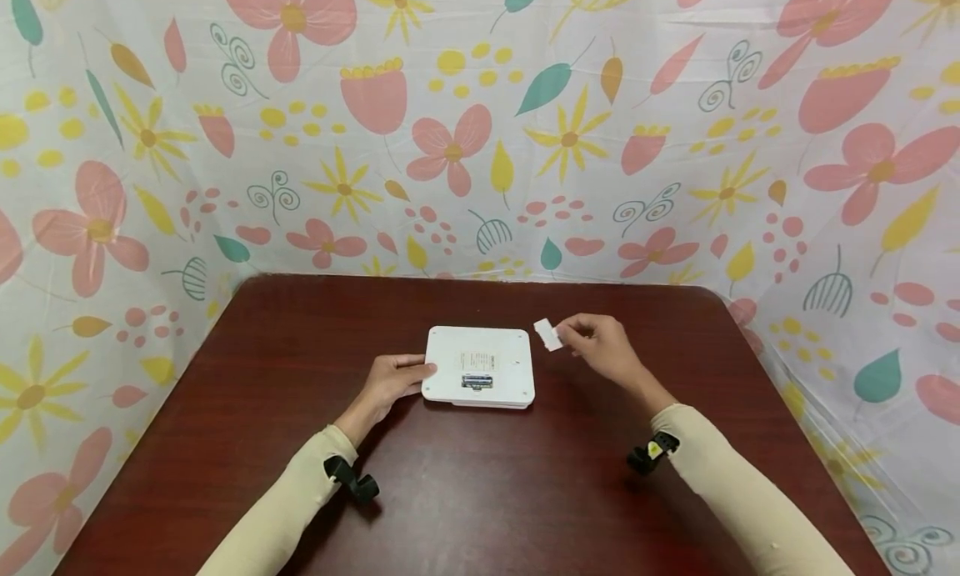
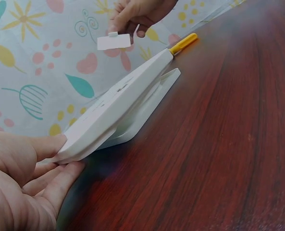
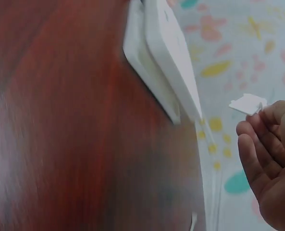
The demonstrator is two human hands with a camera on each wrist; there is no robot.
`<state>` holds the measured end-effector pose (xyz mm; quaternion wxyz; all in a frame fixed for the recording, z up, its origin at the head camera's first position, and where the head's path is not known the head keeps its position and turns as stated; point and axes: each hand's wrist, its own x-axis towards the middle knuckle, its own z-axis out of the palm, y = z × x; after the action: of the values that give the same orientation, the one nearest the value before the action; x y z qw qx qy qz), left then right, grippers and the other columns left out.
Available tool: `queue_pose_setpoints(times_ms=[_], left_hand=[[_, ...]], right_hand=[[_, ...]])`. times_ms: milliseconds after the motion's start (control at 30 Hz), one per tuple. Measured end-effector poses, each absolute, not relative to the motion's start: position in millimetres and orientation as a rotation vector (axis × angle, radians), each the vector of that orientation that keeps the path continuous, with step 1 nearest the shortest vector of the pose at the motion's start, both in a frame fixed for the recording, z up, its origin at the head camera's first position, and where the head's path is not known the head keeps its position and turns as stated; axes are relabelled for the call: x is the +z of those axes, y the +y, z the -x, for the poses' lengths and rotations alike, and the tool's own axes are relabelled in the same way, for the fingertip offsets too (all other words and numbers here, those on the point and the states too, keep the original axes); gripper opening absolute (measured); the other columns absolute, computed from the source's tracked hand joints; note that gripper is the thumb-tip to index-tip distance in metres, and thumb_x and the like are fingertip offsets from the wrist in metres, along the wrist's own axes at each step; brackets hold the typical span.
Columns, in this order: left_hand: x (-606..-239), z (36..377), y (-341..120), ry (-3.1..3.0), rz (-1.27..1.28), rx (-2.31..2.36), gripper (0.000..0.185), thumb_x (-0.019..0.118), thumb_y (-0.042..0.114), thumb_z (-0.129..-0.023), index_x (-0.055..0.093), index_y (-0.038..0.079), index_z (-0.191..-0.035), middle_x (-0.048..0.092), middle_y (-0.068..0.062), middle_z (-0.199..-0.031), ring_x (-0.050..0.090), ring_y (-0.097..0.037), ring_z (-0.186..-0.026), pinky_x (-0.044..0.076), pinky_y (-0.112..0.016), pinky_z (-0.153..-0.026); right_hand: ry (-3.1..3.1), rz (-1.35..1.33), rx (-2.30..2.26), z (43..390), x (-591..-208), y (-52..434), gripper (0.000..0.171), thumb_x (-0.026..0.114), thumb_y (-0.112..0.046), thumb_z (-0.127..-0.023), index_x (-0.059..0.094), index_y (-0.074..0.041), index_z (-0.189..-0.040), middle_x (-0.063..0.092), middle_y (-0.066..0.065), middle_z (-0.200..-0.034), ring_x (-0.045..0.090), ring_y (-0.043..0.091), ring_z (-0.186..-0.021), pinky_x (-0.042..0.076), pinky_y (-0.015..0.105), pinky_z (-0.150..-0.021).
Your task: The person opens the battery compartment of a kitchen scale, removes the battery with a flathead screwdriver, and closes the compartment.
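Observation:
A white kitchen scale (image 1: 480, 348), by its look, is held underside up above the brown table, with a printed label and an uncovered battery compartment (image 1: 477, 382) with batteries in it. My left hand (image 1: 392, 382) grips its left edge, thumb on top and fingers beneath, as the left wrist view shows. Off the scale's right side, my right hand (image 1: 600, 343) pinches a small white battery cover (image 1: 547, 334) between thumb and fingers. The cover is apart from the scale; in the right wrist view the cover (image 3: 248, 104) shows small tabs along its edge.
The dark brown wooden table (image 1: 480, 493) stretches around both hands. A flower-printed curtain (image 1: 450, 142) hangs behind it and on both sides. In the left wrist view a yellow stick-like thing (image 2: 184, 44) shows beyond the scale's far end; its kind is unclear.

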<state>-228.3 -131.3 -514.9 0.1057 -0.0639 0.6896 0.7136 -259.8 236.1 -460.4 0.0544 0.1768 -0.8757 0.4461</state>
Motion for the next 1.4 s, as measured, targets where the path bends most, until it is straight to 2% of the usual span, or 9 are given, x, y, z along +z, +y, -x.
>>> queue_pose_setpoints(times_ms=[300, 600, 933, 1200, 1400], left_hand=[[-515, 227, -129, 2.020, 0.190, 2.113, 0.036, 0.077, 0.002, -0.090, 0.068, -0.012, -0.122, 0.072, -0.024, -0.113, 0.072, -0.018, -0.090, 0.064, -0.034, -0.083], [-516, 228, -131, 2.016, 0.196, 2.121, 0.036, 0.076, 0.002, -0.091, 0.067, -0.012, -0.123, 0.072, -0.024, -0.113, 0.072, -0.018, -0.090, 0.064, -0.034, -0.082], [-518, 228, -130, 2.014, 0.153, 2.126, 0.038, 0.075, 0.001, -0.091, 0.065, -0.015, -0.124, 0.072, -0.025, -0.112, 0.071, -0.016, -0.088, 0.064, -0.031, -0.081], [-520, 229, -130, 2.002, 0.142, 2.131, 0.038, 0.075, 0.002, -0.091, 0.065, -0.016, -0.124, 0.073, -0.023, -0.110, 0.072, -0.016, -0.088, 0.064, -0.032, -0.080], [-519, 229, -130, 2.001, 0.173, 2.128, 0.036, 0.075, 0.001, -0.091, 0.067, -0.013, -0.123, 0.073, -0.021, -0.110, 0.072, -0.017, -0.088, 0.064, -0.032, -0.080]], right_hand=[[-2.701, -0.269, 1.457, 273, -464, 291, 0.036, 0.062, -0.038, -0.103, 0.075, -0.005, -0.108, 0.071, 0.027, -0.098, 0.066, 0.043, -0.079, 0.058, 0.032, -0.056], [-2.686, -0.157, 1.395, 277, -471, 332, 0.041, 0.061, -0.038, -0.104, 0.074, 0.000, -0.112, 0.073, 0.020, -0.097, 0.069, 0.038, -0.087, 0.065, 0.040, -0.072], [-2.710, -0.011, 1.388, 277, -485, 370, 0.044, 0.058, -0.036, -0.106, 0.071, 0.004, -0.119, 0.073, 0.021, -0.097, 0.070, 0.029, -0.085, 0.064, 0.032, -0.071], [-2.780, 0.125, 1.469, 272, -491, 381, 0.048, 0.057, -0.034, -0.106, 0.067, 0.010, -0.122, 0.073, 0.019, -0.102, 0.071, 0.010, -0.082, 0.063, 0.024, -0.070], [-2.830, 0.184, 1.471, 269, -495, 384, 0.048, 0.056, -0.033, -0.107, 0.066, 0.011, -0.123, 0.073, 0.015, -0.101, 0.070, 0.007, -0.081, 0.063, 0.024, -0.071]])
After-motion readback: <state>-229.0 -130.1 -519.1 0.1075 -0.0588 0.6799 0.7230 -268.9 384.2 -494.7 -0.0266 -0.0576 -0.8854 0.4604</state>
